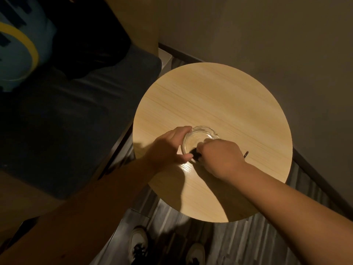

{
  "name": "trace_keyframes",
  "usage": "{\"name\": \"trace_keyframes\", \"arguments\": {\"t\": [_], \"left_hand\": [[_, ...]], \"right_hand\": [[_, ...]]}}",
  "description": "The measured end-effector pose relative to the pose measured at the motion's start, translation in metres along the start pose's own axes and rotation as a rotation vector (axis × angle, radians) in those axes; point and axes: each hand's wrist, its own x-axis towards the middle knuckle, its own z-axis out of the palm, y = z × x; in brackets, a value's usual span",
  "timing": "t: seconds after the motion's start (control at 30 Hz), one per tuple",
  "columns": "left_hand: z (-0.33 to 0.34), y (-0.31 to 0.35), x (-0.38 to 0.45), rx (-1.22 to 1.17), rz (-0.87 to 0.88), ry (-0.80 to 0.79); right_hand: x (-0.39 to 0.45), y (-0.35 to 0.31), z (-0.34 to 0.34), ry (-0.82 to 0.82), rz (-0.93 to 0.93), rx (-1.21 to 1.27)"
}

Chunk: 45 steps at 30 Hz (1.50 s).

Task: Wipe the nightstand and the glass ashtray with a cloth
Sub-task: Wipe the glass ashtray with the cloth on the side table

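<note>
Two bare hands meet over a glass ashtray (198, 139) that sits on the near-left part of a round, pale wooden nightstand (219, 96). The left hand (168, 148) grasps the ashtray from its left side, with the fingers curled over the far rim and the thumb reaching along the near rim, so the dish is steadied on the tabletop. The right hand (219, 159) is clenched into a fist over the right and near part of the ashtray, gripping a dark cloth (195, 154); only a small bunch of it shows at the near rim, just beside the left thumb, and a thin dark strip that may be part of it pokes out on the far right side of the fist. How far the cloth reaches into the dish is hidden by the hand. Both forearms cast shadows across the near part of the tabletop. To the left of the nightstand lies a dark bed (66, 121) with a blue and yellow cushion (19, 54) at its far left. On the striped grey floor (248, 241) near the bottom edge, two light shoes (138, 240) stand side by side.
</note>
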Motion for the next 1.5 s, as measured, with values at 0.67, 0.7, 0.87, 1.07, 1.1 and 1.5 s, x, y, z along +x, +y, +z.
{"name": "trace_keyframes", "arguments": {"t": [0.67, 0.7, 0.87, 1.07, 1.1, 1.5], "left_hand": [[0.001, 0.010, -0.012, 0.063, 0.027, 0.055], [0.002, 0.010, -0.013, 0.060, 0.023, 0.055], [0.004, 0.012, -0.010, 0.020, -0.008, 0.055], [0.005, 0.008, -0.009, 0.051, 0.015, 0.026], [0.005, 0.007, -0.008, 0.043, 0.021, 0.024], [0.002, 0.009, -0.009, -0.008, -0.002, -0.013]], "right_hand": [[-0.011, -0.001, 0.011, 0.044, 0.099, 0.069], [-0.015, -0.007, 0.016, 0.039, 0.063, 0.105], [0.014, -0.006, 0.009, 0.162, 0.172, 0.119], [-0.014, -0.007, 0.022, 0.119, 0.068, 0.064], [-0.007, -0.010, 0.021, 0.135, 0.036, 0.090], [0.005, -0.015, 0.002, 0.070, 0.021, 0.048]]}}
